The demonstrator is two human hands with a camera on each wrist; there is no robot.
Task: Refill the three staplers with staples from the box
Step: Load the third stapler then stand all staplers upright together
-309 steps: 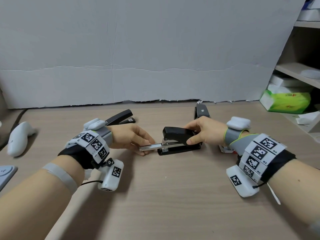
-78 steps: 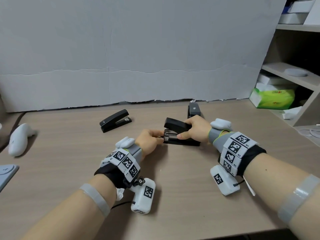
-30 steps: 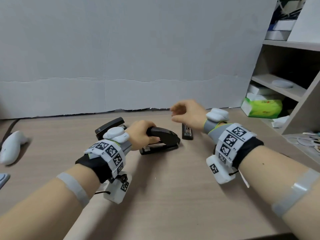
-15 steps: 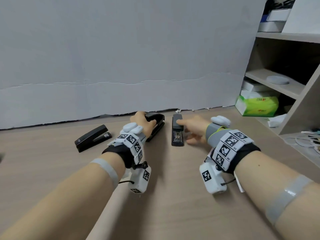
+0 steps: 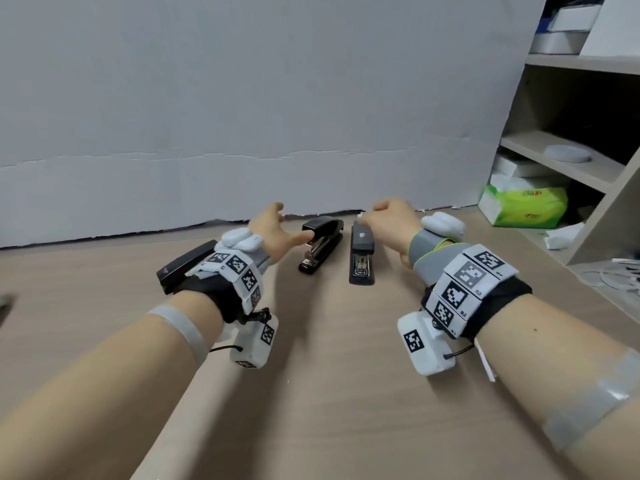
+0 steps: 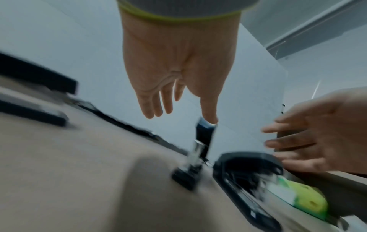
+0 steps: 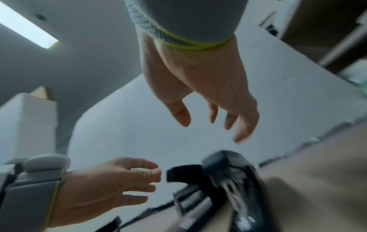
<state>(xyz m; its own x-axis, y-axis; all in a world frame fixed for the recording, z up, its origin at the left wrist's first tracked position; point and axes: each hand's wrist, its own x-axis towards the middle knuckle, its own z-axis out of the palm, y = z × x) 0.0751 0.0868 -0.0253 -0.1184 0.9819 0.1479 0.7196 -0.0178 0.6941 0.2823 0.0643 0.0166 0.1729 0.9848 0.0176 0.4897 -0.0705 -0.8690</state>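
Three black staplers lie closed on the wooden desk [image 5: 329, 393]. The left stapler [image 5: 180, 266] is partly hidden behind my left wrist. The middle stapler [image 5: 322, 244] and the right stapler [image 5: 362, 258] lie side by side near the back wall. My left hand [image 5: 282, 225] hovers with straight fingers, its thumb tip at the middle stapler's [image 6: 205, 135] top; I cannot tell if it touches. My right hand [image 5: 377, 216] hangs above the right stapler's [image 7: 234, 177] far end, fingers relaxed and holding nothing. No staple box shows in any view.
A grey board [image 5: 242, 116] closes off the desk's back. At the right stands a shelf unit [image 5: 571, 161] with a green tissue pack [image 5: 523, 206] at its foot, and white cables [image 5: 620, 275] lie beside it.
My left hand has let go of the middle stapler, which now lies beside the right one. My right hand has lifted off the right stapler.
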